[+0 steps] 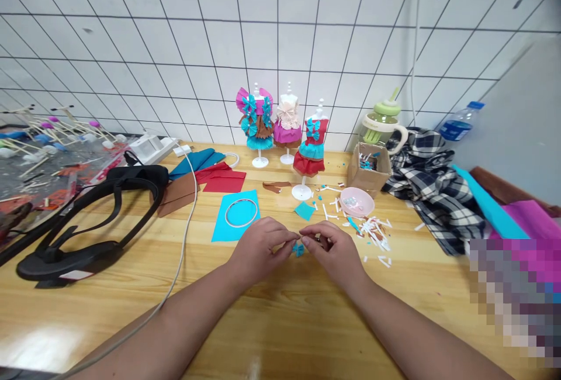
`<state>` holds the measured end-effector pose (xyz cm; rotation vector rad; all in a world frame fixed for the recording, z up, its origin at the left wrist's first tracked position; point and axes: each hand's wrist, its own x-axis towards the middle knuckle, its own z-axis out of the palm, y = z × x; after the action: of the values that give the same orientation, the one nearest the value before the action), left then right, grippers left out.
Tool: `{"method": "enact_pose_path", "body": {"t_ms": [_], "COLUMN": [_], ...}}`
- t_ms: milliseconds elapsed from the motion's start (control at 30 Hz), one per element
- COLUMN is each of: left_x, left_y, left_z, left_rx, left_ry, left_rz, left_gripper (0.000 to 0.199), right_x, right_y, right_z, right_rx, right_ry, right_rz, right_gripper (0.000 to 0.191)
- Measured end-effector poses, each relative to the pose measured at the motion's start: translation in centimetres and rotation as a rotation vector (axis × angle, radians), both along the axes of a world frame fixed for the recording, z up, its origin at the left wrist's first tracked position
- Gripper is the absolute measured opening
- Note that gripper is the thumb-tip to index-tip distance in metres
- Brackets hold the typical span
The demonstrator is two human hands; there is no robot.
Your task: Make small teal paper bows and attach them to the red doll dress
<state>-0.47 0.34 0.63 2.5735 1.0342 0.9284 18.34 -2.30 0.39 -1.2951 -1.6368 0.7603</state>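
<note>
My left hand [266,249] and my right hand [332,249] meet above the middle of the wooden table, fingertips nearly touching. Both are closed in a pinch around a small blue paper bow [298,249], which shows just below the fingertips. Exactly which fingers grip it is partly hidden. Beyond the hands lies a small blue paper square [304,210]. Left of it is a larger blue sheet [221,229] with a silver ring [227,214] on top. Behind stands a mini dress form in a red and blue paper dress [310,151] with blue bows.
Two more dressed forms [258,114] stand by the tiled wall. Right are a pink dish [357,201], white paper strips [376,232], a cardboard box [369,175], a jug [382,125] and plaid cloth [421,163]. Left, a cable [188,231] crosses beside a black headset strap [118,245] and folded coloured paper [224,181].
</note>
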Motion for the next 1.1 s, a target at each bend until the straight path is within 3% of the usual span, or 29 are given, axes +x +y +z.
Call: {"method": "enact_pose_path", "body": {"t_ms": [300,500,633,800,967,1100], "left_x": [0.4,0.1,-0.3,-0.3,-0.2,-0.2], "left_y": [-0.4,0.1,0.7,0.6,0.5,0.7], "left_z": [0.0,0.0,0.1,0.6,0.6,0.3], "left_rx": [-0.051,-0.186,-0.25,-0.23,-0.286,-0.331], "left_ry": [0.008,0.045,0.071,0.113,0.129,0.123], "left_rz": [-0.018,0.106,0.218,0.216,0.196,0.209], "left_gripper": [0.019,0.019,0.024,0.025,0.026,0.03], "right_x": [-0.1,0.3,0.9,1.1,0.6,0.6], "right_y": [-0.3,0.2,0.9,0.9,0.7,0.9], "right_z": [0.0,-0.2,-1.4,-1.9,-1.3,-1.3], "right_rx": [0.028,-0.037,-0.199,-0.2,-0.142,-0.167], "right_ry": [-0.038,-0.031,-0.14,-0.399,-0.51,-0.453], "right_rz": [-0.001,0.011,0.004,0.067,0.125,0.15], "right_gripper": [0.008,0.012,0.032,0.068,0.075,0.079]}}
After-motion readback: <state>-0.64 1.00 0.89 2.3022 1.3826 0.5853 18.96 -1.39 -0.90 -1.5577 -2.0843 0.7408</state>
